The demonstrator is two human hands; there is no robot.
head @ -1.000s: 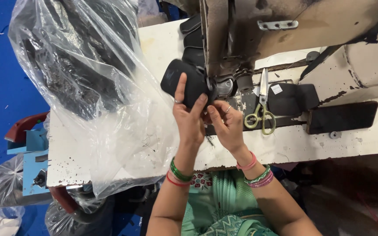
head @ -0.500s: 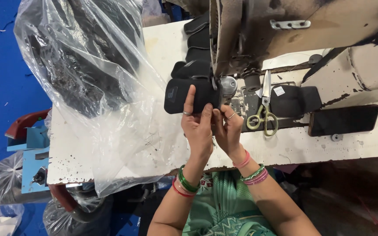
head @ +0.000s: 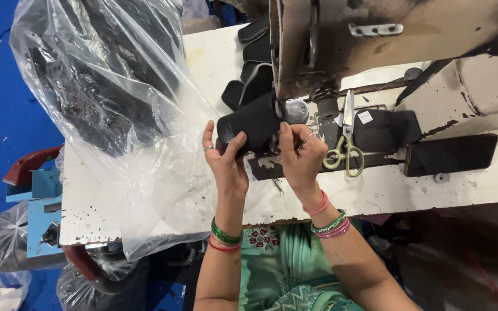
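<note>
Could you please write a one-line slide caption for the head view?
Left hand and right hand hold a black padded fabric piece at a worn beige sewing machine.

Both your forearms reach forward side by side, with green and red bangles on the left wrist and pink and green ones on the right. Your left hand (head: 224, 159) is raised with thumb and fingers spread and curled in a grasp, a ring on one finger. Your right hand (head: 301, 155), just beside it, is bunched with fingertips pinched together, also ringed.
</note>
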